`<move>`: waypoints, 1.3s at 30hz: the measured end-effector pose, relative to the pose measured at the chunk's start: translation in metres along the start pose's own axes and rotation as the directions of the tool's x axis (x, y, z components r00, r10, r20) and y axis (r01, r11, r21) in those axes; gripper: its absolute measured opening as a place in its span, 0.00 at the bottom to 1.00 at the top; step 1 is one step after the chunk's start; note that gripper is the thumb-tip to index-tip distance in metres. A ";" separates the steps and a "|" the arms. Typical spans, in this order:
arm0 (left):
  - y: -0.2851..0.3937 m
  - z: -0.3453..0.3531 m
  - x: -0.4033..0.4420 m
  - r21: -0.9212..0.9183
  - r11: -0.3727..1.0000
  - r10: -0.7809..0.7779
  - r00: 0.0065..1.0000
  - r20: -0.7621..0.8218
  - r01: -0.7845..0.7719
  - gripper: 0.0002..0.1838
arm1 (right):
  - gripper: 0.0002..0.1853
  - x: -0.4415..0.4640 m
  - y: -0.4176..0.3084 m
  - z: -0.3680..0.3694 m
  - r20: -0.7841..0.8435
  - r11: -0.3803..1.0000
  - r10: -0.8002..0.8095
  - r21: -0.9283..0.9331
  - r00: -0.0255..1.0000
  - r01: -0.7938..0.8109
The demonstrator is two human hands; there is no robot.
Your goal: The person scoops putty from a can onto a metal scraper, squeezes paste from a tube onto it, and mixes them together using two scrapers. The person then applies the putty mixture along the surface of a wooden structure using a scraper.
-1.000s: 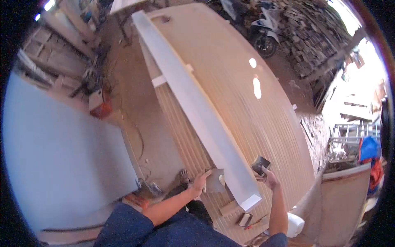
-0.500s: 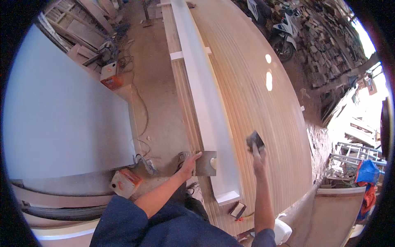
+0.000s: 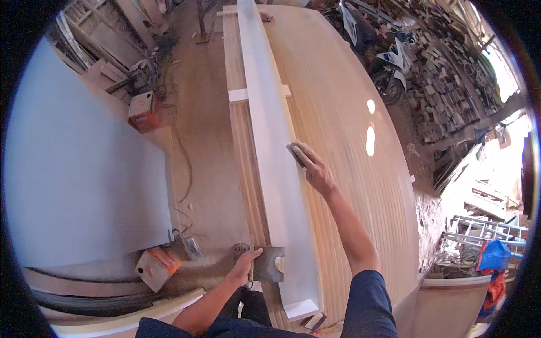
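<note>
My left hand [image 3: 242, 269] grips the edge of a square grey metal plate [image 3: 267, 267], which overlaps the near left edge of a long white board [image 3: 279, 197]. A pale dab of paste [image 3: 279, 263] sits on the plate's right side. Farther up the board, my right hand [image 3: 316, 172] is closed on a small dark flat scraper [image 3: 296, 155]. The scraper is at the board's right edge; its blade is partly hidden by my fingers. Beneath the board lie short white crosspieces [image 3: 238, 96] on a wide ribbed wooden panel [image 3: 349, 225].
A large pale panel [image 3: 84, 169] stands at the left. Orange-and-white boxes [image 3: 158, 268] and a cable [image 3: 189, 169] lie on the floor. To the right are a motorbike [image 3: 394, 67], stacked wood pieces [image 3: 451, 84] and a ladder [image 3: 484, 230]. A small dark block [image 3: 315, 322] lies near the board's end.
My right hand has swung left and forward from above the ribbed panel to the white board's edge, carrying the scraper. My left hand and plate appear lower in view, which has shifted.
</note>
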State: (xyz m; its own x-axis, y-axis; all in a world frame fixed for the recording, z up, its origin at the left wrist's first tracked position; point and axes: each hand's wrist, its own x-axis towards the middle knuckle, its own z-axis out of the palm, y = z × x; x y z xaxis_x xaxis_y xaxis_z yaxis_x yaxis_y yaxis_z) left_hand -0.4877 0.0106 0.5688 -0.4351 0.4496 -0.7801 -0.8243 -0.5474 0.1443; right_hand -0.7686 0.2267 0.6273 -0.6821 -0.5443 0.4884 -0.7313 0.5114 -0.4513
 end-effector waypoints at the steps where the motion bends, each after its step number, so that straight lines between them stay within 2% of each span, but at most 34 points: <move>1: 0.001 0.003 -0.001 0.023 0.999 0.032 0.999 -0.024 -0.032 0.20 | 0.29 -0.005 0.004 0.002 0.038 0.999 -0.006 -0.050 0.999 0.008; 3: 0.001 0.007 -0.003 0.071 0.993 0.098 0.993 -0.069 -0.093 0.19 | 0.28 -0.020 0.008 0.001 0.104 0.990 0.016 -0.138 0.994 -0.002; 6: -0.016 -0.023 0.026 0.060 0.997 0.054 0.996 -0.068 -0.050 0.19 | 0.27 -0.047 0.005 -0.015 0.179 0.966 0.090 -0.256 0.980 -0.042; 8: -0.008 -0.008 0.011 0.068 0.993 0.096 0.995 -0.028 -0.094 0.20 | 0.25 -0.056 -0.002 -0.034 0.217 0.941 0.130 -0.336 0.967 -0.052; 11: -0.001 0.004 0.000 0.016 0.996 0.090 0.995 -0.032 -0.089 0.21 | 0.21 -0.033 -0.003 -0.049 0.136 0.900 0.074 -0.436 0.988 -0.007; 14: -0.002 0.005 -0.009 -0.028 0.997 0.071 0.997 0.011 -0.071 0.23 | 0.20 0.019 -0.013 -0.038 0.120 0.939 0.227 -0.290 0.966 -0.185; 15: -0.002 0.004 -0.012 -0.037 0.997 0.074 0.996 0.039 -0.073 0.24 | 0.20 0.029 -0.012 -0.032 0.130 0.931 0.229 -0.317 0.965 -0.179; 18: -0.013 -0.015 -0.016 -0.068 0.996 0.059 0.998 -0.024 -0.060 0.21 | 0.21 0.045 -0.007 -0.016 0.162 0.911 0.240 -0.379 0.957 -0.164; 20: -0.016 -0.030 -0.034 0.091 0.985 0.156 0.979 -0.133 -0.144 0.19 | 0.22 0.046 -0.007 -0.007 0.193 0.898 0.263 -0.407 0.945 -0.167; 22: -0.022 -0.044 -0.050 0.042 0.979 0.206 0.967 -0.153 -0.202 0.19 | 0.24 0.042 -0.007 -0.003 0.165 0.907 0.185 -0.409 0.969 -0.103; 23: -0.027 -0.053 -0.054 -0.081 0.972 0.208 0.971 -0.122 -0.219 0.19 | 0.25 0.040 -0.007 -0.002 0.152 0.910 0.143 -0.409 0.978 -0.069; 24: -0.033 -0.062 -0.060 -0.203 0.953 0.212 0.973 -0.092 -0.227 0.19 | 0.24 0.039 -0.009 -0.001 0.171 0.904 0.181 -0.416 0.968 -0.096; 26: -0.042 -0.077 -0.074 -0.236 0.942 0.203 0.965 -0.169 -0.239 0.19 | 0.23 0.031 -0.013 -0.001 0.202 0.885 0.267 -0.438 0.942 -0.157; 30: -0.056 -0.082 -0.098 -0.316 0.897 0.238 0.941 -0.242 -0.309 0.20 | 0.25 0.019 -0.015 0.000 0.192 0.889 0.228 -0.441 0.955 -0.123; 32: -0.050 -0.068 -0.120 -0.198 0.947 0.190 0.938 -0.290 -0.253 0.20 | 0.26 0.014 -0.022 -0.001 0.190 0.881 0.238 -0.455 0.952 -0.130; 37: -0.077 -0.086 -0.110 -0.211 0.943 0.222 0.958 -0.180 -0.258 0.19 | 0.25 0.008 -0.043 -0.004 0.175 0.889 0.209 -0.444 0.962 -0.112; 39: -0.082 -0.069 -0.095 -0.291 0.914 0.164 0.912 -0.375 -0.284 0.17 | 0.25 0.001 -0.042 -0.003 0.170 0.887 0.190 -0.451 0.967 -0.095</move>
State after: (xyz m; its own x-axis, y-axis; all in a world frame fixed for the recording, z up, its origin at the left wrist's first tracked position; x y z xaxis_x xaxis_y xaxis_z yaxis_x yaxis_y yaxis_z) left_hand -0.3532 -0.0357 0.5895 -0.3962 0.0555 -0.9165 -0.5242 -0.8332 0.1762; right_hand -0.7385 0.2070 0.6490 -0.7992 -0.5421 0.2595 -0.5822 0.8056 -0.1101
